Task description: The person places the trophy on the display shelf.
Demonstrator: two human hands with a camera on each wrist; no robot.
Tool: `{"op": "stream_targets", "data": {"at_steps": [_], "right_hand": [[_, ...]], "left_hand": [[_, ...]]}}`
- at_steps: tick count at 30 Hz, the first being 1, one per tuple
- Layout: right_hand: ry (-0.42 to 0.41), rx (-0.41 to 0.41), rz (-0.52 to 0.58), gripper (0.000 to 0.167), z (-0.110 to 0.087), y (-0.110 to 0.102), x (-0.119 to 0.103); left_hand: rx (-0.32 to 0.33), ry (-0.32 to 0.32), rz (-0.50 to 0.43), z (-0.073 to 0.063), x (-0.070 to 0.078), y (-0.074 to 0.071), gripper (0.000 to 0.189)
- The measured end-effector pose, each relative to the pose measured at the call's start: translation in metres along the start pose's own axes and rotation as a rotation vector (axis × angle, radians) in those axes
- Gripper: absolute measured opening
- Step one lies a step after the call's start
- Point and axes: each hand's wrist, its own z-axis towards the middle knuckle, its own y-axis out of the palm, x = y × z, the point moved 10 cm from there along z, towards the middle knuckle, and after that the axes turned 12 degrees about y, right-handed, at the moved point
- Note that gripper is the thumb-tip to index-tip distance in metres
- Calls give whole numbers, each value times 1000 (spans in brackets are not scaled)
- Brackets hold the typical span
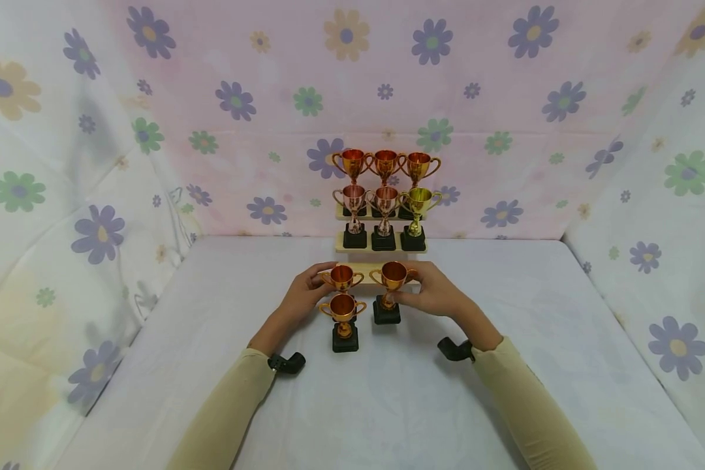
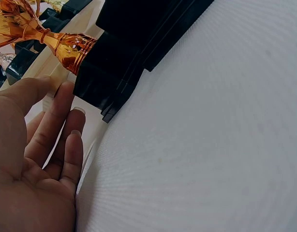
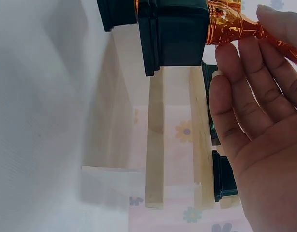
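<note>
My right hand point(image 1: 437, 290) holds a copper-coloured trophy cup point(image 1: 394, 277) by its stem, thumb in front and fingers behind. The cup is upright in front of a tiered wooden stand point(image 1: 367, 267), its black base point(image 3: 180, 36) overlapping the lowest board in the right wrist view. At the stand's left end, my left hand point(image 1: 301, 294) pinches the edge of the lowest board between thumb and index finger point(image 2: 61, 104). Beside that hand, one copper trophy point(image 1: 341, 277) stands partly hidden behind another copper trophy point(image 1: 343, 308) at the front.
On the middle tier stand two pink-copper trophies point(image 1: 355, 198) and a yellow-gold one point(image 1: 417, 201). Three copper-gold trophies point(image 1: 385, 164) occupy the top tier. A white cloth point(image 1: 376, 405) covers the table, with flowered curtains point(image 1: 376, 85) at the back and sides.
</note>
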Motion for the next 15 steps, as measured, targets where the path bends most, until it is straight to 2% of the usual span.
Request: {"op": "stream_targets", "data": {"at_steps": [8,15], "right_hand": [[27,93,48,39,7,-14,0],[58,128,92,39,16,-21,-2]], "left_hand": [[6,1,22,1,1,-1,51],[3,33,-1,0,2,-1,51]]}}
